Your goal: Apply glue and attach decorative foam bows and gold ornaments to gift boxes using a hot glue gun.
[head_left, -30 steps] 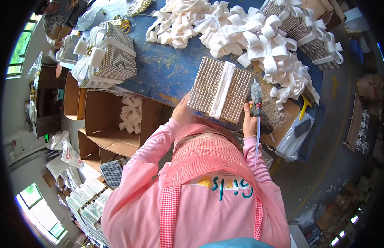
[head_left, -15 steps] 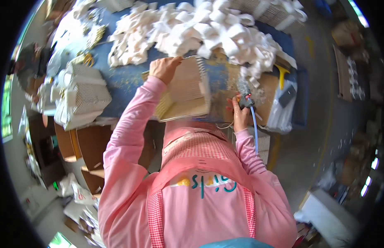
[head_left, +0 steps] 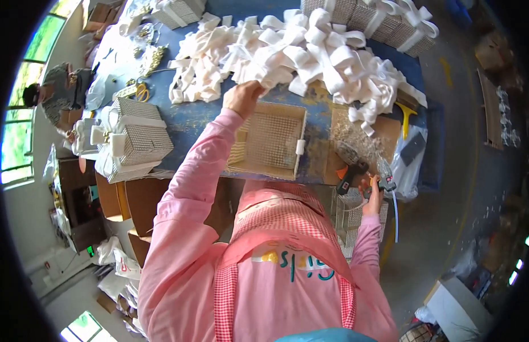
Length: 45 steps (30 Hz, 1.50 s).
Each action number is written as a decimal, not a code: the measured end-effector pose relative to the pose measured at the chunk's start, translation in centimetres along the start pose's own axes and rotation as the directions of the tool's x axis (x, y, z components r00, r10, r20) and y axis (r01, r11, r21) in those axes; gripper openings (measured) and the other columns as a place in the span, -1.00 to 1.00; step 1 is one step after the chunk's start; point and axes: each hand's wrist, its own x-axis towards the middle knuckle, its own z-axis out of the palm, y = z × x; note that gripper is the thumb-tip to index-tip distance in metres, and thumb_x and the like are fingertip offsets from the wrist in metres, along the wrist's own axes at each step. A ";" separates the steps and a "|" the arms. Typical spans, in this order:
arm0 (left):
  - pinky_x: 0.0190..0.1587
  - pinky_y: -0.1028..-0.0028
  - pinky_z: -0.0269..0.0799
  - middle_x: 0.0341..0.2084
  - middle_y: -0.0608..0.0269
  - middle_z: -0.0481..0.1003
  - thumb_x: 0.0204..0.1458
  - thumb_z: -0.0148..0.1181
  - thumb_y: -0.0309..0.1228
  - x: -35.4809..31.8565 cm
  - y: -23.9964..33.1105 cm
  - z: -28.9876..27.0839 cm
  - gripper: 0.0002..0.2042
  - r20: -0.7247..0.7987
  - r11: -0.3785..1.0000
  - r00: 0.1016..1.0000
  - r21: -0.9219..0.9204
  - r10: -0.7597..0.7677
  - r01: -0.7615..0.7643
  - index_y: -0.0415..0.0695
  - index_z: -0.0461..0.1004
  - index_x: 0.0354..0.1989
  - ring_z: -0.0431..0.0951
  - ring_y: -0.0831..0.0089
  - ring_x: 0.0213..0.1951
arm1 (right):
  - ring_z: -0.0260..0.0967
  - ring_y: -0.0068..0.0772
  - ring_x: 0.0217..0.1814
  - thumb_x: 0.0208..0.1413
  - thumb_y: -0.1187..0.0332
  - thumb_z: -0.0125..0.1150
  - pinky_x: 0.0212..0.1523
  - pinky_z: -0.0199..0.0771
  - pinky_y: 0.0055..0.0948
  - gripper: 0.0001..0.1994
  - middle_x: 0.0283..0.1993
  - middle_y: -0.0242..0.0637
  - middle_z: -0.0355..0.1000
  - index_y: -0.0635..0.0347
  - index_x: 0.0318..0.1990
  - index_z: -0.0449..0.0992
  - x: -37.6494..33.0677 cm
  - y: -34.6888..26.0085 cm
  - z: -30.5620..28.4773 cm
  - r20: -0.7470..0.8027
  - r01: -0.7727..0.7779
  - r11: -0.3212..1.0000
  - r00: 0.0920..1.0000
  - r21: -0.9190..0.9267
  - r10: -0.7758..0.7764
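Note:
My left hand reaches over the far left corner of an open shallow box. Its fingers are pinched together at the near edge of a heap of white ribbon bows, apparently on one ribbon. The box has a beaded, shiny inside and lies at the table's near edge, with a small white piece on its right wall. My right hand is closed round a glue gun with a clear front and a pale blue stick trailing behind. Beside it, a dark glue gun with an orange trigger rests on brown cardboard.
Finished beaded gift boxes with white bows stand at the left and far right. A yellow-handled tool and a plastic bag lie right of the cardboard. Yellow scissors lie far left. Another person is beyond the left side.
The box was tilted up in my left hand and now lies flat. That hand has moved from its edge to the ribbons. My right hand has shifted right and nearer with the glue gun.

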 end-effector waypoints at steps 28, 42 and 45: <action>-0.26 0.51 0.36 -0.46 0.25 0.52 -0.11 0.18 -0.12 4.2 -20.0 11.8 -0.66 0.357 0.755 0.827 -0.356 -0.434 0.551 -0.18 0.49 -0.35 0.50 0.47 -0.37 | 0.34 -0.57 -0.27 0.05 0.16 0.15 -0.35 0.38 -0.49 -0.74 -0.08 -0.47 0.34 -0.08 -0.14 0.31 -4.7 2.2 3.8 -0.051 -0.070 0.997 0.996 0.016 0.071; -0.37 0.61 0.31 -0.41 0.31 0.53 0.00 0.12 -0.30 3.7 -15.3 2.5 -0.79 0.217 0.489 0.802 -0.695 -0.556 0.527 -0.15 0.48 -0.27 0.54 0.56 -0.32 | 0.35 -0.60 -0.29 0.03 0.14 0.16 -0.36 0.39 -0.50 -0.72 -0.10 -0.44 0.38 -0.05 -0.13 0.34 -2.7 0.8 8.0 0.135 -0.040 0.999 0.990 -0.005 0.041; -0.32 0.54 0.37 -0.45 0.30 0.54 -0.07 0.15 -0.29 3.3 -15.9 2.7 -0.81 0.120 0.513 0.741 -0.649 -0.660 0.562 -0.11 0.51 -0.33 0.55 0.50 -0.35 | 0.35 -0.60 -0.29 0.03 0.13 0.16 -0.36 0.38 -0.50 -0.71 -0.09 -0.44 0.37 -0.05 -0.13 0.32 -2.7 0.9 7.8 0.161 -0.039 0.999 0.986 0.011 0.036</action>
